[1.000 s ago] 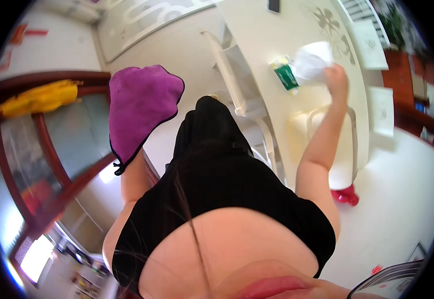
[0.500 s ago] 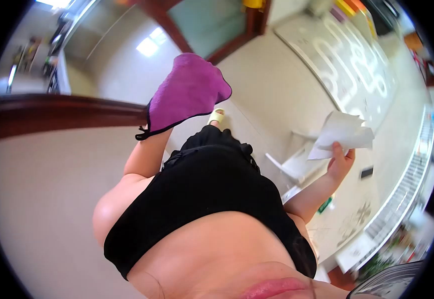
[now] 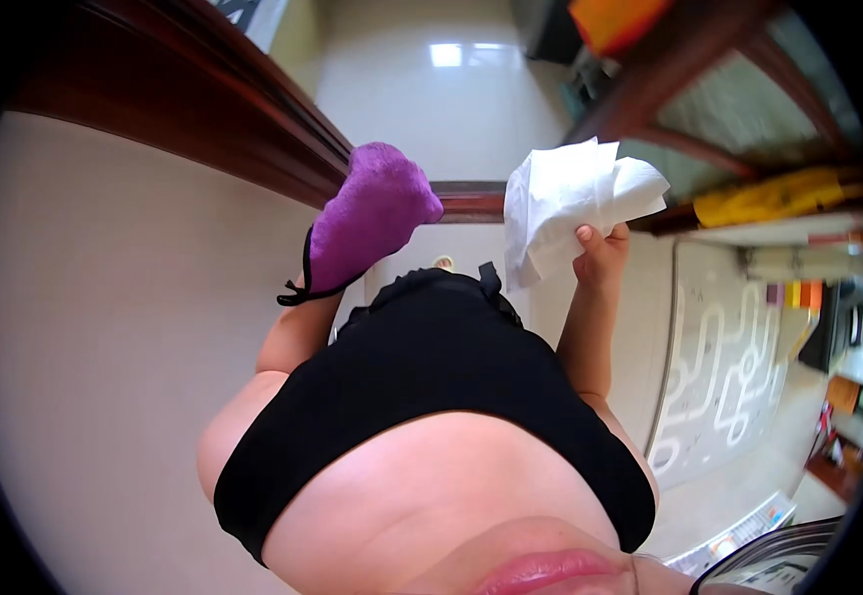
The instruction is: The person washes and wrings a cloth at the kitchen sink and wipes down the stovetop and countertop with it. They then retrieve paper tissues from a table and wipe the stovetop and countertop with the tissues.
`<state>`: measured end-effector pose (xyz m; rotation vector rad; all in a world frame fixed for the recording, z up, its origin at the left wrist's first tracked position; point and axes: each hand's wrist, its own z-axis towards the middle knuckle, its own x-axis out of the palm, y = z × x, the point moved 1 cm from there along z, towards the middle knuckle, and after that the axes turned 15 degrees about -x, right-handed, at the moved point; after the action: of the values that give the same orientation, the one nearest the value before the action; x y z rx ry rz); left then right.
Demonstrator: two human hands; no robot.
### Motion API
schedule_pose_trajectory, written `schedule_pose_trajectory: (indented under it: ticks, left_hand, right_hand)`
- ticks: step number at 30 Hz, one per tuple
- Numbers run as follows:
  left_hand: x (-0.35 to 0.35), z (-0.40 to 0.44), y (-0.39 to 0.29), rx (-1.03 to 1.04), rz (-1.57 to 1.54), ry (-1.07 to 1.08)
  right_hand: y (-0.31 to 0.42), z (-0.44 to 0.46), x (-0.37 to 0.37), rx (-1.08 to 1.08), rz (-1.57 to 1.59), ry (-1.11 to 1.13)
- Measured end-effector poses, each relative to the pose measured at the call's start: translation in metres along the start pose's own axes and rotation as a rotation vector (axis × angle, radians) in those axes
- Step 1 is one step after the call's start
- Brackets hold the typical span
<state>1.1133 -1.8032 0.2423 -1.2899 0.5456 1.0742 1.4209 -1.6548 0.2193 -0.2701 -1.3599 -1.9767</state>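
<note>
A purple cloth [image 3: 372, 213] with black edging and a small black loop covers my left hand. Its fingers are hidden beneath the fabric, so how they are bent does not show. My right hand [image 3: 602, 256] is closed on several white paper towels [image 3: 565, 198], the thumb pressed on their lower edge. The sheets fan out above the hand, at about the same height as the purple cloth. A gap separates the two.
A dark wooden door frame [image 3: 203, 109] runs along the left, and a threshold [image 3: 471, 205] crosses ahead. To the right stands a wood-and-glass door [image 3: 739, 109], with a yellow cloth [image 3: 769, 198] near it. A patterned play mat [image 3: 714, 357] lies farther right.
My view has turned toward the doorway, and the door frame is nearer. My right hand has brought the paper towels inward, closer to the purple cloth. Chair and phone have left view.
</note>
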Motion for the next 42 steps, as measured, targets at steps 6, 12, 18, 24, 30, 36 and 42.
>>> schedule_pose_trajectory:
  ticks: [6,12,18,24,30,36,42]
  left_hand:
    - [0.001,0.002,0.022,-0.159,0.130,-0.095]
    - [-0.007,0.004,0.023,-0.271,0.293,-0.183]
    - [-0.020,0.007,0.021,-0.452,0.549,-0.266]
    - [-0.045,0.018,0.075,-0.741,1.013,-0.321]
    - [-0.070,0.079,0.192,-0.976,1.341,-0.222]
    - [-0.148,0.140,0.326,-1.121,1.349,-0.160]
    - [-0.161,0.057,0.619,-1.294,0.834,-0.636]
  right_hand:
    - [-0.061,0.084,0.011,0.026,0.033,-0.007]
    - [-0.088,0.163,0.035,0.032,0.118,0.061]
    - [-0.101,0.233,0.073,0.158,0.256,0.014]
    - [-0.194,0.315,0.135,0.470,0.306,0.081]
    - [-0.349,0.394,0.191,0.518,0.182,0.235]
    - [-0.474,0.451,0.260,0.591,0.229,0.278]
    - [-0.588,0.537,0.346,0.702,0.062,0.393]
